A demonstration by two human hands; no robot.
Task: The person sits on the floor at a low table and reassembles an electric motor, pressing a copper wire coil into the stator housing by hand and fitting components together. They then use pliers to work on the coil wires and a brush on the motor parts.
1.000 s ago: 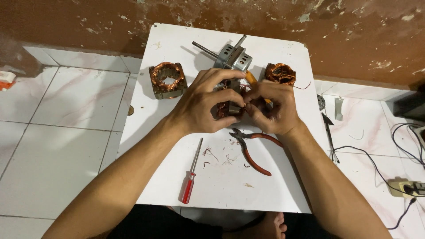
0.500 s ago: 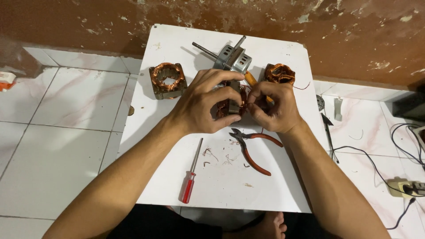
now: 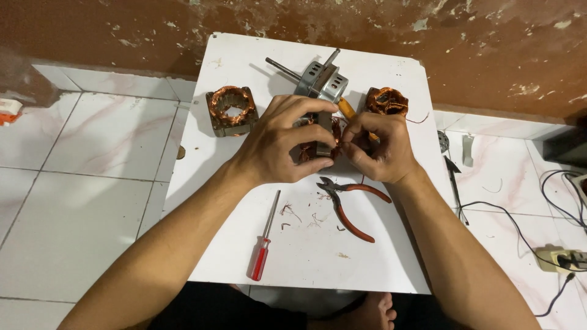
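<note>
Copper winding showed between both hands at the middle of the white counter (image 3: 379, 256), where a small motor core (image 3: 323, 135) was being held just above the surface. The left hand (image 3: 278, 143) had its fingers closed around the core's near and left sides, thumb underneath, steadying it. The right hand (image 3: 378, 150) pinched at the core's right edge with its fingertips drawn together, and an orange-handled tool (image 3: 347, 109) seemed to pass behind it, though how it was gripped could not be told. Just beyond the hands lay a grey metal motor housing with its shaft (image 3: 318, 78); a second wound core (image 3: 231, 110) sat to the left and a loose copper coil (image 3: 386, 101) to the right. Red-handled pliers (image 3: 350, 205) lay open near the wrists, beside scattered wire scraps (image 3: 299, 215), and a red-handled screwdriver (image 3: 264, 244) lay nearer the front edge. The work looked to be at the stage of picking wire out of the core by hand. Judging from the grip, the next move would call for a firm hold from the left hand while the right teased strands free without snapping them.
</note>
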